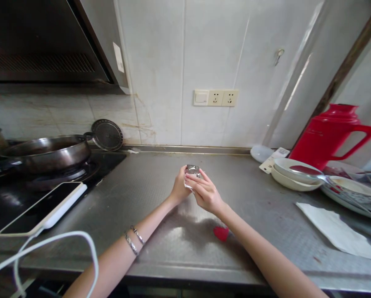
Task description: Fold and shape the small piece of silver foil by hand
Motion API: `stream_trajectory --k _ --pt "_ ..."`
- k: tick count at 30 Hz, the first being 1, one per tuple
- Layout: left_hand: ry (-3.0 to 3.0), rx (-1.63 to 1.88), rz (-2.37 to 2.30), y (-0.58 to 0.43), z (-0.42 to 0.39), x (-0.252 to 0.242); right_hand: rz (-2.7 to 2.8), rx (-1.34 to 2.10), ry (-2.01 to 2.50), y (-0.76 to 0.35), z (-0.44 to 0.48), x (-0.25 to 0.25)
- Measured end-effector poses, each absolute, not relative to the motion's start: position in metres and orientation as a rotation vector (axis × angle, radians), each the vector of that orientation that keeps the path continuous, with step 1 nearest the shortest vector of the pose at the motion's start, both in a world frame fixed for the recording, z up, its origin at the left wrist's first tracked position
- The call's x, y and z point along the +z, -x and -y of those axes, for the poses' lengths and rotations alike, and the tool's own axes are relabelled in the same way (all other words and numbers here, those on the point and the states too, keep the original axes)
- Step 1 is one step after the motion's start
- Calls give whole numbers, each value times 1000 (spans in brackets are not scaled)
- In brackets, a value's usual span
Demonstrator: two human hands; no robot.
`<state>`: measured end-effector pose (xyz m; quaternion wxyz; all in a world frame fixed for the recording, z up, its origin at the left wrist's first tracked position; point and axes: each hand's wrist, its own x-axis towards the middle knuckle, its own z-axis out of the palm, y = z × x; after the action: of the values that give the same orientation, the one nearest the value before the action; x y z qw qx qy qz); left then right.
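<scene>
Above the middle of the steel counter [160, 265], both my hands meet around a small shiny silvery block-like thing [192, 169]. My left hand [179, 186] is wrapped round it from the left. Across its near face lie the fingers of my right hand [206, 193], pressed against it. A bit of white, like a tissue [187, 186], shows beneath those fingers; which hand holds it I cannot tell. A flat red piece [220, 233] lies on the counter beside my right forearm.
At left, a steel pan [49, 153] sits on the black stove [111, 162], near a phone [42, 209] with a white cable [64, 234]. Stacked bowls [292, 182], a plate [353, 207], a white paper sheet [337, 229] and a red thermos [331, 134] occupy the right side.
</scene>
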<state>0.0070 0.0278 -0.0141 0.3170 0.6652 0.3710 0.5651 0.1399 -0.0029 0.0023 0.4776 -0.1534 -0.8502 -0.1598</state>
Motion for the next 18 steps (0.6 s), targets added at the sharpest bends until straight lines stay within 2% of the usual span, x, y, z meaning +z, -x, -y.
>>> stream_trajectory --k 6,13,18 --pt "-1711 1450 -979 -11 -25 -12 2041 -349 400 -149 -3 7" --pt "-1597 1442 -915 -14 -23 -13 1816 -90 547 -150 -12 3" --pt "-1497 1378 -928 -14 -22 -11 1778 -144 567 -150 -12 -2"
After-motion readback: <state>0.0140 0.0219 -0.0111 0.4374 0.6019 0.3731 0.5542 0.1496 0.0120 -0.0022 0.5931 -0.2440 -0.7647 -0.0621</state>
